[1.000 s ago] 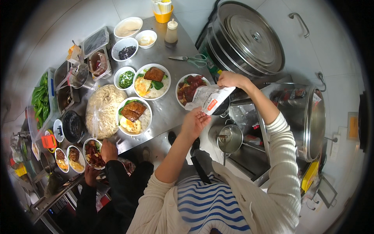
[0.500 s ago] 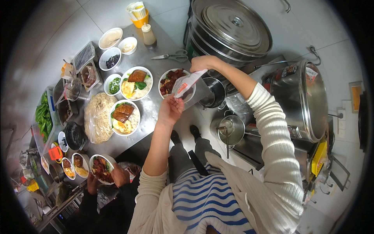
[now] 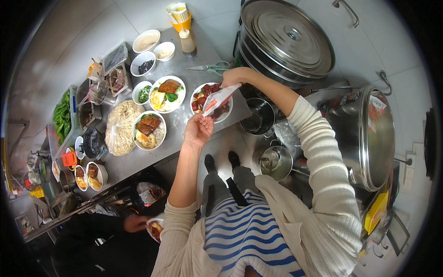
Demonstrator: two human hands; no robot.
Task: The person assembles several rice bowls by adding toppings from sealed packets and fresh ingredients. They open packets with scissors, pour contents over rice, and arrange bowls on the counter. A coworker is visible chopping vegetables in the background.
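Between both hands [image 3: 199, 129], sauce packet [image 3: 218, 99].

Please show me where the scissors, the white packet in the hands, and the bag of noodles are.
scissors [image 3: 211, 68]: head view, on the blades near the pivot.
white packet [image 3: 218, 99]: head view, middle of the packet.
bag of noodles [image 3: 121, 127]: head view, centre of the bag.

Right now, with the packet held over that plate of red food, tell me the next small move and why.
Probably tip the packet a little further over the plate. The right hand holds its upper end, the left hand its lower end, and it slants above the red food, though whether anything is pouring is unclear.
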